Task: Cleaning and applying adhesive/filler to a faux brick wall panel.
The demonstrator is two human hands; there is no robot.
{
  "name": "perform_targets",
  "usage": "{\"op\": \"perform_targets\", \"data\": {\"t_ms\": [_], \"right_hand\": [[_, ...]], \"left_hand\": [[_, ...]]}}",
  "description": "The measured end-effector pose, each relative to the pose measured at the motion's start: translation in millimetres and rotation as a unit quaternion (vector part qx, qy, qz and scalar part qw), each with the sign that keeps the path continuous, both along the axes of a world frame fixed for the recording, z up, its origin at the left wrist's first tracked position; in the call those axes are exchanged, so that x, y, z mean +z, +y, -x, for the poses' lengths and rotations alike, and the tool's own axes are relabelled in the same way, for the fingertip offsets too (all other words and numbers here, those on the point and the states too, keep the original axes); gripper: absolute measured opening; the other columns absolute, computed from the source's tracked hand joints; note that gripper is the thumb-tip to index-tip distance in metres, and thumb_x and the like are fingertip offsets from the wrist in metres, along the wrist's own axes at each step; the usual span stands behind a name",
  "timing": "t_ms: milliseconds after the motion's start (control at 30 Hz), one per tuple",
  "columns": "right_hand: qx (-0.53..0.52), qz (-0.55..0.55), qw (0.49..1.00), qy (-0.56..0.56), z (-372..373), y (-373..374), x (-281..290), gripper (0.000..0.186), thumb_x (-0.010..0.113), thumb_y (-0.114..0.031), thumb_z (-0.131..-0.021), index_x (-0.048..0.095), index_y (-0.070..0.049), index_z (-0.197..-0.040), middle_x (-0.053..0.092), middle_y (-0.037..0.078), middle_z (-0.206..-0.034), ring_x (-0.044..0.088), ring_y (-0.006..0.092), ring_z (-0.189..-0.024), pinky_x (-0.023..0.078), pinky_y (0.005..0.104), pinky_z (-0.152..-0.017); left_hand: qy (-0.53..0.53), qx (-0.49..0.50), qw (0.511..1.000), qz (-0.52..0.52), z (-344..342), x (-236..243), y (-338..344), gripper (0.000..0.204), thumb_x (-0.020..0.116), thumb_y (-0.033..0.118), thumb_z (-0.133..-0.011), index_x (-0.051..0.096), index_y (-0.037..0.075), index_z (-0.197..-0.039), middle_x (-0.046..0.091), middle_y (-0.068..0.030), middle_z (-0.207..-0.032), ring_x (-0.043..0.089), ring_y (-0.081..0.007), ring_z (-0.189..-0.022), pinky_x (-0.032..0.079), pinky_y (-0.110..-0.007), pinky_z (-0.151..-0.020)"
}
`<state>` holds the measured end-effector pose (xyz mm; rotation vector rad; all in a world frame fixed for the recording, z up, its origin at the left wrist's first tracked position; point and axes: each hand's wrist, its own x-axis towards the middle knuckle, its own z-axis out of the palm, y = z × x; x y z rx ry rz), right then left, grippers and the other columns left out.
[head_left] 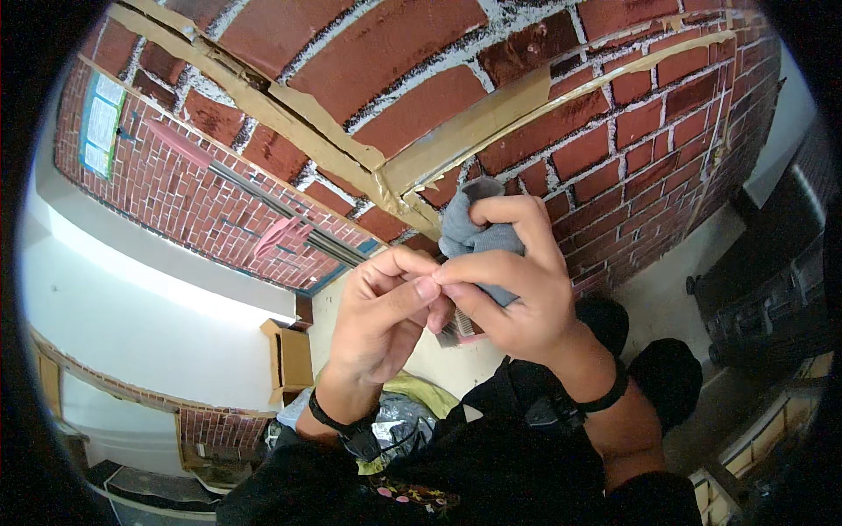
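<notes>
My left hand [381,316] and my right hand [535,294] meet in front of my chest. The thumb and forefinger of each are pinched together, tips touching. Whatever lies between the fingertips is too small to make out. A crumpled grey cloth [487,237] is gripped in the curled fingers of my right hand, and part of it hangs below the palm. Just beyond my hands is a red brick-patterned surface [395,105] with tan strips [351,158] along its edges, torn and peeling in places. Beneath my hands a bristled thing [463,329] with a pink edge is partly hidden.
Pink and grey poles [263,206] lean at the left by a brick-patterned wall. A small cardboard box [289,361] stands on the left. Silver and yellow plastic bags [408,421] lie close to my body. A black suitcase [763,263] is at the right.
</notes>
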<state>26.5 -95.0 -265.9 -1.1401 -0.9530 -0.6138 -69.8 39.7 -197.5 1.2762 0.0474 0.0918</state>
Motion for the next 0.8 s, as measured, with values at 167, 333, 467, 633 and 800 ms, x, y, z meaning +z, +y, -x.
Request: {"op": "perform_targets", "data": {"t_ms": [167,333,467,633,800], "right_hand": [[-0.005,0.039,0.999,-0.030,-2.2,-2.2,-0.6,0.027,0.080,-0.004,-0.069,0.072,-0.013,-0.093,0.057,0.013,-0.106,0.055,0.0307,-0.092,0.044,0.0405,-0.080],[-0.016,0.055,0.998,-0.029,-3.7,-5.8,-3.5,0.038,0.080,0.003,-0.064,0.072,-0.012,-0.098,0.057,0.014,-0.108,0.056,0.0296,-0.093,0.047,0.0384,-0.080],[0.004,0.074,0.997,-0.031,-8.6,-11.6,-6.0,0.040,0.080,0.002,-0.067,0.071,-0.010,-0.104,0.057,0.015,-0.111,0.057,0.0297,-0.097,0.048,0.0389,-0.082],[-0.200,0.072,0.975,-0.058,-28.2,-18.6,-15.8,0.041,0.078,-0.001,-0.074,0.067,-0.008,-0.112,0.053,0.017,-0.122,0.056,0.0304,-0.106,0.045,0.0393,-0.091],[-0.188,0.053,0.981,-0.015,-25.9,-18.6,-14.9,0.037,0.077,-0.002,-0.076,0.067,-0.008,-0.112,0.052,0.017,-0.123,0.054,0.0304,-0.107,0.044,0.0388,-0.092]], "left_hand": [[-0.010,0.019,1.000,0.004,2.4,-9.1,0.4,0.008,0.064,0.000,-0.091,0.063,-0.003,-0.098,0.067,-0.0108,-0.086,0.058,-0.0130,-0.065,0.046,-0.025,-0.060],[-0.013,0.044,0.999,-0.006,-0.7,-14.9,-6.4,0.007,0.063,0.001,-0.092,0.062,-0.002,-0.098,0.065,-0.0078,-0.082,0.058,-0.0121,-0.064,0.046,-0.023,-0.058],[-0.203,0.232,0.948,-0.074,1.9,-23.7,7.6,0.008,0.056,0.007,-0.096,0.057,-0.001,-0.094,0.059,-0.0087,-0.077,0.054,-0.0150,-0.060,0.045,-0.029,-0.057],[0.041,0.347,0.848,-0.398,-33.7,-112.9,93.3,0.012,0.062,0.012,-0.092,0.063,0.001,-0.090,0.063,-0.0085,-0.076,0.060,-0.0171,-0.067,0.048,-0.031,-0.062],[0.128,0.115,0.754,-0.633,-25.0,-223.7,147.7,0.018,0.066,0.018,-0.086,0.068,0.001,-0.093,0.068,-0.0213,-0.085,0.068,-0.0371,-0.084,0.054,-0.042,-0.075]]}}
